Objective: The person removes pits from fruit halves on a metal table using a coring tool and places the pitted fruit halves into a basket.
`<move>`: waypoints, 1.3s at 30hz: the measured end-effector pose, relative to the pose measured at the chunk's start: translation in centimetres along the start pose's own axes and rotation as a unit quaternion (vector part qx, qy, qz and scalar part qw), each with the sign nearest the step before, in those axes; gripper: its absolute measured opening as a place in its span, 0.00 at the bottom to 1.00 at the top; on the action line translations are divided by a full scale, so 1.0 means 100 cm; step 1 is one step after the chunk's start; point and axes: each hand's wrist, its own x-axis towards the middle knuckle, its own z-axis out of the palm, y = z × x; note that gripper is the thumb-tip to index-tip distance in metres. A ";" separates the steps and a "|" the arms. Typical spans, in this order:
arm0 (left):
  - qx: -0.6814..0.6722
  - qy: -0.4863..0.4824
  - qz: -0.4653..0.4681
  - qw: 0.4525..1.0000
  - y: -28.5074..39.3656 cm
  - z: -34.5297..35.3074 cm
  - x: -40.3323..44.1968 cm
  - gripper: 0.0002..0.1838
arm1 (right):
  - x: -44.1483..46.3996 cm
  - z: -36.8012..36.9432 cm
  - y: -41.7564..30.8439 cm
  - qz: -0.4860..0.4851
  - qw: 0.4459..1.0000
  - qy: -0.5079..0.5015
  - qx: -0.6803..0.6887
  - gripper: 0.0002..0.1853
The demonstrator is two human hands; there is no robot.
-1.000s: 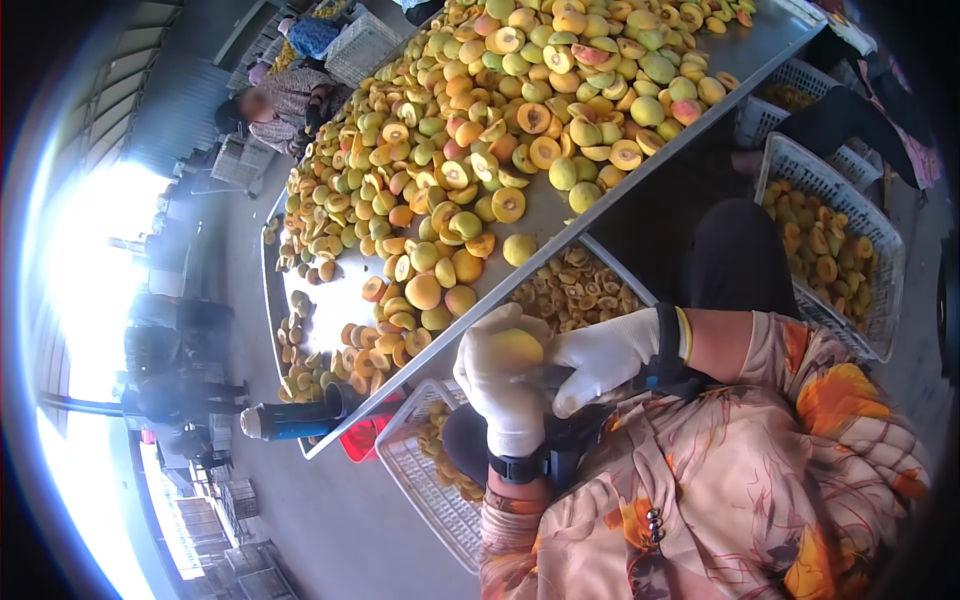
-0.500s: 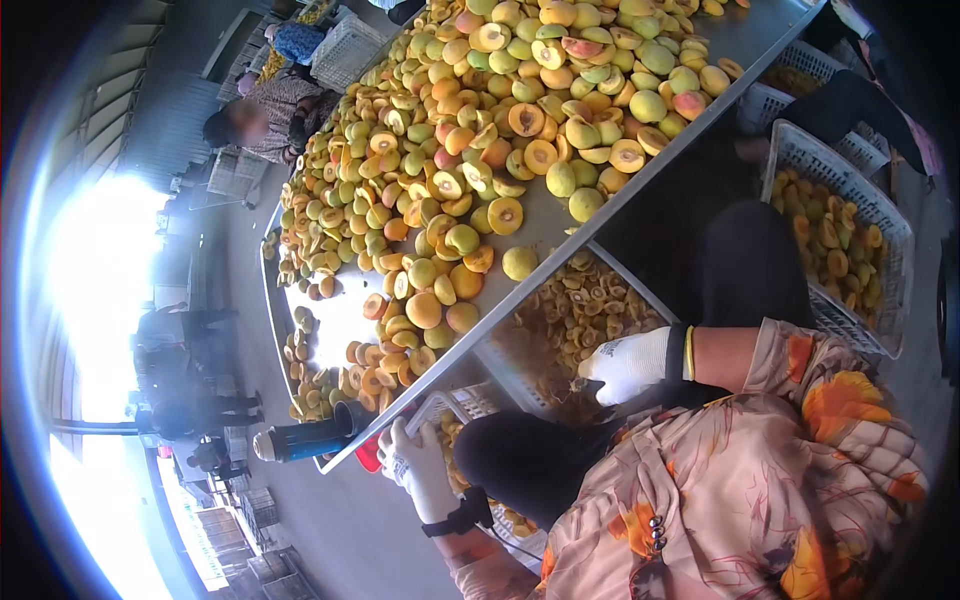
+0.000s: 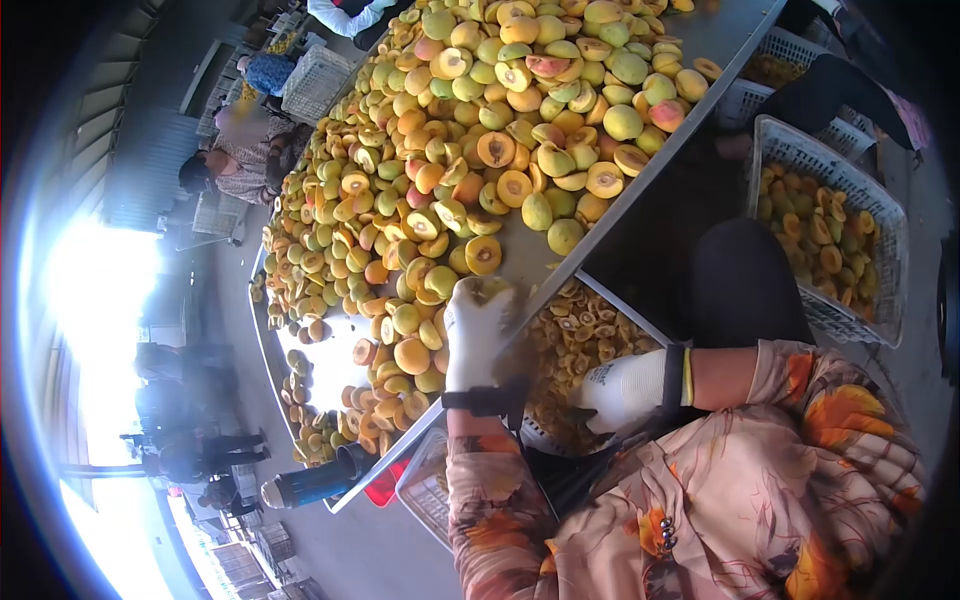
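My left hand (image 3: 478, 335), in a white glove with a dark wrist strap, is over the metal table's (image 3: 590, 250) near edge. Its blurred fingers curl round a yellow-green fruit (image 3: 485, 289) beside the heap of halved and whole fruit (image 3: 440, 190). Lower right, my gloved right hand (image 3: 625, 390) is closed near my lap, with something small and dark at its fingers that I cannot make out. Beneath and between the hands lies a container of small cut fruit pieces (image 3: 580, 335).
A white crate (image 3: 885, 200) of fruit stands at the right. Another crate (image 3: 425, 485) is below the table edge, by a red object (image 3: 385, 485) and a blue cylinder (image 3: 310, 487). A person (image 3: 240, 165) sits across the table; other people stand at far left.
My left hand held a fruit close to my right hand, moved down-left over the crate with its fingers apart, and is now up at the fruit heap. My right hand has shifted slightly down.
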 end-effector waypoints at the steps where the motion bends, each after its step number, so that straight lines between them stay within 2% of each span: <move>1: -0.250 -0.034 -0.071 0.965 -0.003 -0.009 -0.011 0.33 | -0.004 -0.017 -0.012 0.031 0.997 -0.010 0.076 0.23; 3: -0.473 -0.031 -0.047 0.879 -0.012 -0.031 -0.045 0.33 | -0.005 -0.019 -0.014 -0.024 0.986 0.067 0.148 0.23; 4: -0.582 -0.061 -0.051 0.809 -0.008 -0.041 -0.067 0.34 | -0.003 -0.017 -0.014 -0.059 0.978 0.143 0.143 0.23; 5: -0.639 -0.062 -0.040 0.766 -0.009 -0.043 -0.085 0.40 | -0.002 -0.012 -0.018 -0.047 0.970 0.202 0.125 0.21; 7: -0.694 -0.037 -0.019 0.718 0.003 -0.047 -0.120 0.42 | 0.003 -0.002 -0.025 -0.092 0.954 0.276 0.069 0.20; 8: -0.714 -0.010 -0.024 0.700 0.004 -0.044 -0.134 0.42 | 0.002 0.002 -0.030 -0.102 0.952 0.280 0.072 0.18; 11: -0.716 -0.054 -0.013 0.696 0.009 -0.043 -0.167 0.42 | -0.005 0.006 -0.061 -0.140 0.942 0.294 0.079 0.17; 15: -0.719 -0.015 0.016 0.695 0.024 -0.035 -0.194 0.42 | -0.007 0.017 -0.078 -0.201 0.928 0.311 0.046 0.20; 16: -0.720 -0.012 0.036 0.693 0.031 -0.035 -0.199 0.38 | -0.008 0.020 -0.080 -0.209 0.926 0.313 0.034 0.21; 19: -0.700 0.035 0.045 0.711 0.046 -0.035 -0.214 0.35 | -0.016 0.025 -0.089 -0.165 0.940 0.298 -0.003 0.23; 22: -0.613 0.074 0.057 0.785 0.044 -0.034 -0.221 0.31 | -0.021 0.031 -0.098 -0.196 0.923 0.328 -0.036 0.22; 25: -0.586 0.107 0.005 0.803 0.054 -0.039 -0.226 0.27 | -0.018 0.036 -0.093 -0.189 0.933 0.306 -0.033 0.22; 28: -0.590 0.144 0.015 0.794 0.055 -0.036 -0.227 0.26 | -0.018 0.046 -0.099 -0.255 0.900 0.348 -0.062 0.16; 31: -0.534 0.197 0.046 0.821 0.052 -0.029 -0.227 0.24 | -0.023 0.051 -0.109 -0.155 0.921 0.351 0.063 0.18; 34: -0.564 0.197 0.042 0.801 0.049 -0.030 -0.231 0.20 | -0.008 0.047 -0.102 -0.205 0.864 0.442 0.126 0.19; 37: -0.480 0.205 0.009 0.853 0.048 -0.022 -0.234 0.20 | 0.000 0.039 -0.106 -0.208 0.872 0.436 0.084 0.18; 39: -0.404 0.246 0.061 0.879 0.042 -0.012 -0.232 0.18 | -0.001 0.039 -0.109 -0.166 0.893 0.416 0.047 0.17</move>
